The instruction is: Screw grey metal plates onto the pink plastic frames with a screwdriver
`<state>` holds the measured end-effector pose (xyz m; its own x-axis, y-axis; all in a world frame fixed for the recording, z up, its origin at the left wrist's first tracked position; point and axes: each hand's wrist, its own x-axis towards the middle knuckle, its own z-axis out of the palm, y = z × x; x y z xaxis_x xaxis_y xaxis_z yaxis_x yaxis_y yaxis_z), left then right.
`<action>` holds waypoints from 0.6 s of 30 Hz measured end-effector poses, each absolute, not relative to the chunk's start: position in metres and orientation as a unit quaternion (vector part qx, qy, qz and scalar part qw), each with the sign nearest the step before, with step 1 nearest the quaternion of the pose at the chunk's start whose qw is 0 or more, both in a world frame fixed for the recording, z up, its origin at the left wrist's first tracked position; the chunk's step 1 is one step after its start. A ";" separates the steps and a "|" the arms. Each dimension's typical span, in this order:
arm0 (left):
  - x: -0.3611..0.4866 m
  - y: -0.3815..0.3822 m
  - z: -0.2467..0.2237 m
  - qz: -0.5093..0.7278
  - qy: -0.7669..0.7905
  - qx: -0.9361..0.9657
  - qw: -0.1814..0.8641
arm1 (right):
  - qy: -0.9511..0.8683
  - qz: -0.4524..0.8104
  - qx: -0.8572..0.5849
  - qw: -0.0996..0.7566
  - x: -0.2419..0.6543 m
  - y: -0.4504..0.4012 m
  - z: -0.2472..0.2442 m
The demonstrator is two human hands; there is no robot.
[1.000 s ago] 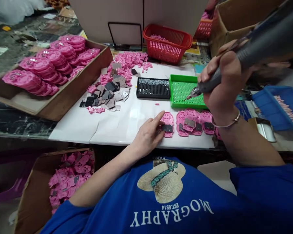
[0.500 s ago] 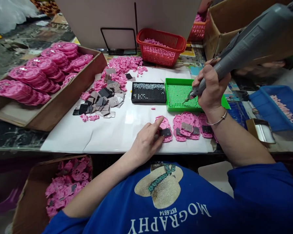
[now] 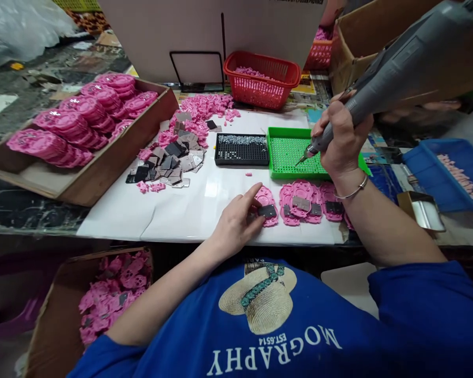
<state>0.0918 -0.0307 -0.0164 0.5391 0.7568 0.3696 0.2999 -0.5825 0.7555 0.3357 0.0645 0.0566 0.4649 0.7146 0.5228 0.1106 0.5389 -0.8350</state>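
My right hand (image 3: 342, 134) is wrapped round a grey electric screwdriver (image 3: 390, 73). The tool slants down to the left, its bit tip over the green perforated tray (image 3: 284, 152), where small screws sit in the holes. At the front of the white sheet, my left hand (image 3: 238, 220) holds the left edge of a pink plastic part (image 3: 266, 195) between thumb and fingers. A small black plate (image 3: 268, 211) lies on that part. Just right of it are several more pink parts (image 3: 299, 190) with grey or black plates on them, some overlapping.
Behind the left hand is a black screw tray (image 3: 241, 152). Loose plates (image 3: 173, 163) and small pink pieces (image 3: 201, 107) are heaped to its left. A cardboard box (image 3: 114, 163) holds stacked pink parts; a red basket (image 3: 260, 86) stands behind, a blue bin (image 3: 445, 178) at right.
The view has shifted slightly, so the table things sit a little further right. Both hands keep nearly the same pose, with the screwdriver bit still over the green tray.
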 end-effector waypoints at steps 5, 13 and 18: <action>0.094 -0.030 -0.014 0.352 0.330 0.798 0.360 | -0.492 0.225 -0.387 0.747 0.308 0.035 0.087; 0.096 -0.029 -0.017 0.364 0.327 0.790 0.368 | -0.524 0.374 -0.314 0.698 0.248 -0.017 0.078; 0.096 -0.028 -0.019 0.372 0.317 0.794 0.362 | -0.521 0.406 -0.298 0.689 0.236 -0.018 0.061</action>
<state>0.0962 -0.0277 -0.0192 0.5226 0.7723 0.3612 0.2332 -0.5370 0.8107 0.2360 -0.0176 0.0608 0.1273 0.8703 0.4757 -0.2499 0.4923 -0.8338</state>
